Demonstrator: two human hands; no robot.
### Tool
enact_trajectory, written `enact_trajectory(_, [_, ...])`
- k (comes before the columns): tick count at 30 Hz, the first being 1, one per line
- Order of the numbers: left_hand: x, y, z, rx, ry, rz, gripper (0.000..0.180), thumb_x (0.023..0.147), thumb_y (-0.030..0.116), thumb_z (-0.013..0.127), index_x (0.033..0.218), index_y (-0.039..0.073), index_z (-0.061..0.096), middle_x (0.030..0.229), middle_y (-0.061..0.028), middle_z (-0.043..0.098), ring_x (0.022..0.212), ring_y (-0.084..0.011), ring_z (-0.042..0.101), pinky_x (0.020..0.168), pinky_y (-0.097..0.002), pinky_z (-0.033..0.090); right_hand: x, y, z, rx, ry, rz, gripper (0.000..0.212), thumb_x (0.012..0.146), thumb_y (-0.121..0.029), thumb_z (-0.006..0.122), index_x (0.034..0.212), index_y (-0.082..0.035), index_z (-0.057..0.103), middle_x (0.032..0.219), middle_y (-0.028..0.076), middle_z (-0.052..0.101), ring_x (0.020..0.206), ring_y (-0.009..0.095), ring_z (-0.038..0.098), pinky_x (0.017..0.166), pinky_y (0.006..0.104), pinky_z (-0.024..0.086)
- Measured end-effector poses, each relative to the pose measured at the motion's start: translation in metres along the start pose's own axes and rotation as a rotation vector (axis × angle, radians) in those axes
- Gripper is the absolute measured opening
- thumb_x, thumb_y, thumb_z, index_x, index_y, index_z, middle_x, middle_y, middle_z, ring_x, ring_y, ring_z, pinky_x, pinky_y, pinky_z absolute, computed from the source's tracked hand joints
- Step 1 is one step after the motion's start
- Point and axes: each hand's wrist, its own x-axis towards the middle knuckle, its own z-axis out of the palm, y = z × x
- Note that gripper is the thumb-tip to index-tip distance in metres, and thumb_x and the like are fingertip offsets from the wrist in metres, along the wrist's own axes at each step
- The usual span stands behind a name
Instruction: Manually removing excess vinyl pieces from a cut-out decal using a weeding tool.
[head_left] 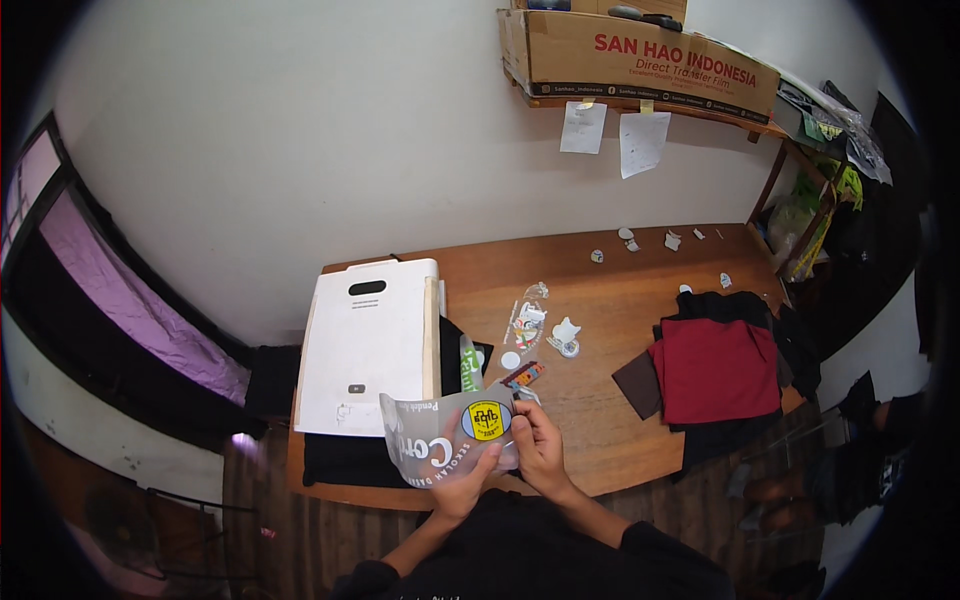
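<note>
Over a brown wooden table (615, 315), left hand (463, 491) and right hand (540, 457) pinch a translucent printed plastic sheet (440, 430), seemingly positioning it. Next needs gentle, even tension.

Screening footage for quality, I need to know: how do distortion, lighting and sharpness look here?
Head view: fisheye distortion bows the edges of the wooden table, and the corners go black; head view: the white wall is bright, both lower sides dim, apart from a violet-white bright patch at lower left; head view: the left hand, right hand and translucent film look fairly sharp.
</note>
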Motion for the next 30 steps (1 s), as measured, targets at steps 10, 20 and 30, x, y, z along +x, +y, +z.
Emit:
enact_trajectory(10, [0.000,-0.006,-0.003,-0.016,-0.013,0.012,0.065,0.074,-0.005,0.066,0.127,-0.013,0.028,0.110,-0.0176,0.051,0.099,-0.0211,0.054,0.085,-0.0308,0.046,0.005,-0.004,0.005,0.022,0.011,0.011,0.023,0.093,-0.018,0.046,0.103,0.003,0.050,0.078,-0.001,0.052,0.070,0.002,0.045,0.060,0.0169,0.037])
enact_trajectory(20, [0.001,-0.004,-0.010,-0.005,-0.002,-0.066,0.066,0.073,-0.006,0.067,0.127,-0.013,0.029,0.111,-0.0187,0.050,0.098,-0.0227,0.054,0.083,-0.0315,0.049,0.010,0.002,0.006,-0.004,-0.017,0.012,0.024,0.093,-0.018,0.046,0.103,0.003,0.050,0.079,0.000,0.054,0.070,0.002,0.046,0.060,0.0173,0.038])
enact_trajectory(30, [-0.002,0.006,-0.007,-0.118,-0.053,0.042,0.062,0.076,-0.004,0.064,0.127,-0.012,0.029,0.109,-0.0165,0.055,0.095,-0.0188,0.056,0.078,-0.0269,0.049,0.028,-0.012,0.007,0.029,0.020,0.032,0.026,0.094,-0.029,0.042,0.094,-0.003,0.047,0.062,-0.002,0.040,0.049,0.002,0.034,0.043,0.0160,0.028])
